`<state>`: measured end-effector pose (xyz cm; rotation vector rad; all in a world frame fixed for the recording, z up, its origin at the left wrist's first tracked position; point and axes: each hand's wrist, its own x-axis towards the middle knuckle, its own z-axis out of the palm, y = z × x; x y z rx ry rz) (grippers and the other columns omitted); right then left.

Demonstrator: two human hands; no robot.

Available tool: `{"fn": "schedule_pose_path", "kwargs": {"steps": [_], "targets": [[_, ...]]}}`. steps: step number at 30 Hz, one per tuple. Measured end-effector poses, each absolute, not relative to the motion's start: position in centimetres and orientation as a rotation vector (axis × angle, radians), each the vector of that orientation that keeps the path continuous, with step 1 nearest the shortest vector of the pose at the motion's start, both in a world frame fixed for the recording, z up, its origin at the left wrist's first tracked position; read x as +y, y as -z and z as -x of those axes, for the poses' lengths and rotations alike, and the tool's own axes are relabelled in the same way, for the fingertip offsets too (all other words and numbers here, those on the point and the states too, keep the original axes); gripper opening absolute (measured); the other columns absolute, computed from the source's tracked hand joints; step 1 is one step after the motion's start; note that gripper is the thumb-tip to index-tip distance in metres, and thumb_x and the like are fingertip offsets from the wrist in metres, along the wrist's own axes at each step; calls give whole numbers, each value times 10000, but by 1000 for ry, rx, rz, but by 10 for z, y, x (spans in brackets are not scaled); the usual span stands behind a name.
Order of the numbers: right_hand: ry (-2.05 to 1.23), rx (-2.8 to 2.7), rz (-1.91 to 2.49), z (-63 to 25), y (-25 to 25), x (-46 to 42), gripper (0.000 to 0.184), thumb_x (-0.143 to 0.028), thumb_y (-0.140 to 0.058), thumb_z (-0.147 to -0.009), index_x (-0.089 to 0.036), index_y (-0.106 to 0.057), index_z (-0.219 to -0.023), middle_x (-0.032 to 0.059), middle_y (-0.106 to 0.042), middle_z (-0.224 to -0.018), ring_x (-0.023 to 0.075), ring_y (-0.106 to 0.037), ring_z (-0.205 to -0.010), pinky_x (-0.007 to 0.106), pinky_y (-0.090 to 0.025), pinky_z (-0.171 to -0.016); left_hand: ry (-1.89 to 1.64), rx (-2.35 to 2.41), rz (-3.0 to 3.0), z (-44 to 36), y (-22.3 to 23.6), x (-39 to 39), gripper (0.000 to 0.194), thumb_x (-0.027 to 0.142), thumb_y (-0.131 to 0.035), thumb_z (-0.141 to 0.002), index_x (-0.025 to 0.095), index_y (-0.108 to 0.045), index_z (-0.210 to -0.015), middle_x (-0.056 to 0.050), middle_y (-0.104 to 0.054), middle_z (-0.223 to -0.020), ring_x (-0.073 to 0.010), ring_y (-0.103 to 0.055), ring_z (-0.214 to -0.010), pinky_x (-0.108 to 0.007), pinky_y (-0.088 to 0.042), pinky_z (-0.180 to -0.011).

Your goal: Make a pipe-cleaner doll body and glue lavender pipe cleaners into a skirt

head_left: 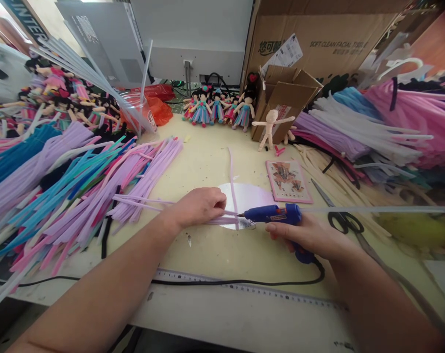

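My left hand [200, 207] is closed, pinching a few lilac pipe cleaners [141, 202] flat on the table, their ends lying over a white round disc [249, 196]. One more lilac pipe cleaner [231, 171] crosses them upright. My right hand [310, 235] grips a blue hot glue gun [277, 214], its nozzle touching the pipe cleaners just right of my left fingers. A long clear glue stick [373, 209] sticks out of the gun's back to the right. The gun's black cord [244, 282] runs along the front of the table.
Heaps of coloured pipe cleaners [60, 181] fill the left, and more [373, 127] the right. Finished dolls [217, 108] stand at the back beside a bare doll figure [270, 127] and cardboard boxes [288, 93]. Scissors [342, 218], a picture card [288, 181] and a ruler [251, 288] lie nearby.
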<state>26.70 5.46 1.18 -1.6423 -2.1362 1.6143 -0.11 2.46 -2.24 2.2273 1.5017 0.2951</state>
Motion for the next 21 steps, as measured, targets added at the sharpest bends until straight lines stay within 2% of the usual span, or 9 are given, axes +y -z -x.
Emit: {"fn": "schedule_pose_path", "kwargs": {"steps": [7, 12, 17, 21], "targets": [[-1614, -2095, 1659, -269, -7, 55, 435, -626, -655, -755, -193, -621, -779, 9, -600, -678, 100, -543, -492, 203, -414, -390, -305, 1494, -2195, 0, 23, 25, 113, 208, -535, -790, 187, -645, -774, -6, -655, -798, -138, -549, -719, -255, -373, -661], [-1609, -2096, 1679, -268, -7, 55, 445, -638, -658, -738, -195, -636, -779, -11, -550, -573, 108, -522, -464, 208, -394, -379, -306, 1478, -2184, 0, 23, 25, 118, 215, -537, -787, 188, -652, -777, -5, -656, -801, -136, -549, -713, -253, -376, -651], [-1607, -2096, 1683, -267, -7, 56, 449, -640, -660, -729, -195, -649, -793, -3, -573, -606, 110, -531, -473, 212, -400, -379, -304, 1466, -2184, 1, 24, 25, 117, 208, -538, -780, 191, -653, -774, -4, -659, -796, -136, -548, -715, -251, -368, -649], [-1592, -2101, 1687, -266, -8, 55, 447, -637, -661, -728, -192, -619, -727, -2, -568, -594, 105, -522, -462, 213, -397, -383, -307, 1468, -2178, 1, 23, 25, 117, 213, -541, -783, 190, -655, -776, -2, -658, -791, -136, -553, -720, -255, -370, -653]]}}
